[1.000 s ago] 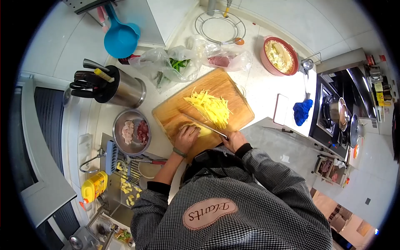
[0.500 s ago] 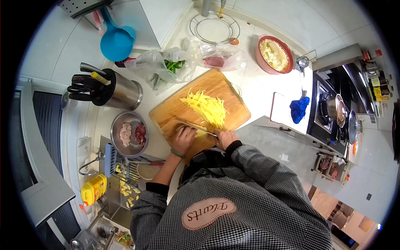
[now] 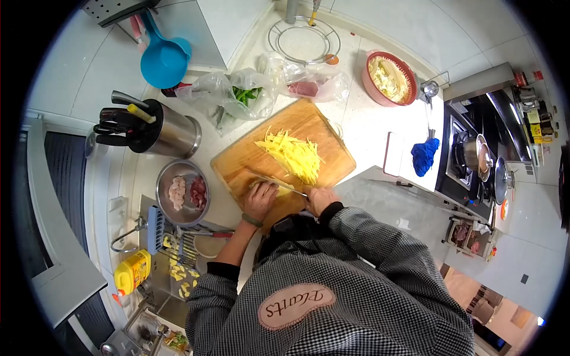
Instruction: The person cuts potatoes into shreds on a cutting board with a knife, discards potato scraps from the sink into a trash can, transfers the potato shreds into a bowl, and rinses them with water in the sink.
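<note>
My right hand [image 3: 321,200] is closed around the handle of a knife [image 3: 276,181], whose blade lies across the lower part of the wooden cutting board [image 3: 237,155]. Fingers bent, my left hand [image 3: 259,200] presses on a yellow piece [image 3: 284,190] beside the blade and partly hides it. A heap of thin yellow strips [image 3: 292,155] lies on the board just beyond the knife.
Left of the board are a metal bowl [image 3: 183,221] of raw meat and a knife block [image 3: 172,129]. Plastic bags [image 3: 228,98] lie behind it. A red basket [image 3: 389,78] stands back right, a blue cloth [image 3: 425,157] near the stove.
The scene has shifted slightly left in view. The knife blade has come closer to the fingers of my left hand. Both hands keep their hold.
</note>
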A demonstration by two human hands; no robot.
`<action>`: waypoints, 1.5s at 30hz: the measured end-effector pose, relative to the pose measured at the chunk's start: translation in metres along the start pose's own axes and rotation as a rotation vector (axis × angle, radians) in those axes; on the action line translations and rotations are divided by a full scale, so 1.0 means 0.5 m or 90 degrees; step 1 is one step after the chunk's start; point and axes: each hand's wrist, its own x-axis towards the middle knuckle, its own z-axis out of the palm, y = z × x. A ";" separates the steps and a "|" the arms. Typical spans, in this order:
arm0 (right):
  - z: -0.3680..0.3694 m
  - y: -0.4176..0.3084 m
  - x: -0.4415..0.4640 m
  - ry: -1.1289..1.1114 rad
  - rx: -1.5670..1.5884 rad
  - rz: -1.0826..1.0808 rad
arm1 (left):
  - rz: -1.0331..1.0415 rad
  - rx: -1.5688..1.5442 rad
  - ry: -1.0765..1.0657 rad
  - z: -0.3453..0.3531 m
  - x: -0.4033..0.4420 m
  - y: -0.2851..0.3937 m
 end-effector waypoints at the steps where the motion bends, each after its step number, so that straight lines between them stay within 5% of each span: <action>1: 0.010 -0.003 0.009 -0.007 -0.008 0.001 | -0.002 -0.003 0.000 0.000 -0.002 0.002; 12: -0.032 -0.001 -0.024 0.033 0.107 -0.005 | 0.016 0.018 0.022 0.004 -0.007 -0.005; 45: -0.035 0.003 -0.024 0.039 0.050 0.013 | -0.005 -0.036 -0.002 0.002 -0.015 -0.002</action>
